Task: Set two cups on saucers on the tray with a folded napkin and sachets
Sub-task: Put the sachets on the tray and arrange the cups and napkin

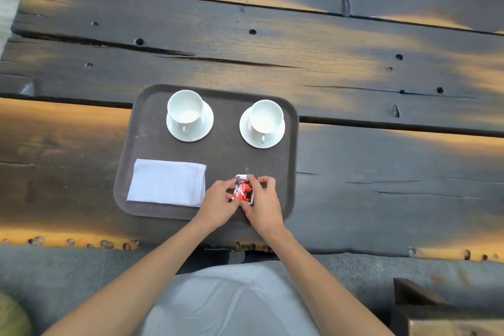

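A dark brown tray (223,155) lies on the plank table. At its back stand two white cups, the left cup (185,109) on a saucer (203,128) and the right cup (265,117) on a saucer (275,139), handles toward me. A folded white napkin (167,182) lies at the tray's front left. Red, black and silver sachets (243,190) rest at the tray's front right. My left hand (218,203) and my right hand (263,203) pinch the sachets from either side, partly covering them.
The dark weathered wooden table (354,68) has wide gaps and holes between planks. Its near edge (354,249) runs just in front of my lap. A dark wooden box corner (425,305) sits low at the right.
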`<state>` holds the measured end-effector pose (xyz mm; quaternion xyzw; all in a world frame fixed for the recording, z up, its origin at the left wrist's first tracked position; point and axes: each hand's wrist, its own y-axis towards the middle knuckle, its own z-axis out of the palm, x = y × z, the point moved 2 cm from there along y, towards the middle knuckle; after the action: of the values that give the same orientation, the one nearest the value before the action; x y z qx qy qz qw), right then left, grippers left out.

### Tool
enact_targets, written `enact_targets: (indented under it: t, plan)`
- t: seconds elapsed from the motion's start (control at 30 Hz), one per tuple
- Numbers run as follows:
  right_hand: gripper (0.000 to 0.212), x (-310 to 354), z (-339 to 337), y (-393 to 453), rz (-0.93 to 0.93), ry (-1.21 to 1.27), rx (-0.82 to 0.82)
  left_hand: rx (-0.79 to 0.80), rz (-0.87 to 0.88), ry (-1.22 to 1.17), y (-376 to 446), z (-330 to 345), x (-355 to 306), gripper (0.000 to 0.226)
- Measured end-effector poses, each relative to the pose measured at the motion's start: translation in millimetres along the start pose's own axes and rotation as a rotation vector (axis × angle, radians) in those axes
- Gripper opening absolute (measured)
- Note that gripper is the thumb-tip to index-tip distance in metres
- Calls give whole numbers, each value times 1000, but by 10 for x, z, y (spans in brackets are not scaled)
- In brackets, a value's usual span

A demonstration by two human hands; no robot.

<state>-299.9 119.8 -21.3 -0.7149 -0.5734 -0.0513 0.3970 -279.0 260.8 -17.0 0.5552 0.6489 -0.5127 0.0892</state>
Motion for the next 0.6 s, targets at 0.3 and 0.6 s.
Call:
enact_targets:
  t: [0.3,0.6]
  plan:
    - [68,19,-99,154,-58,6,90,-74,-41,73,-76,104,-58,33]
    - [50,15,-128,186,17,183,46,-166,-36,119,-112,195,-102,27]
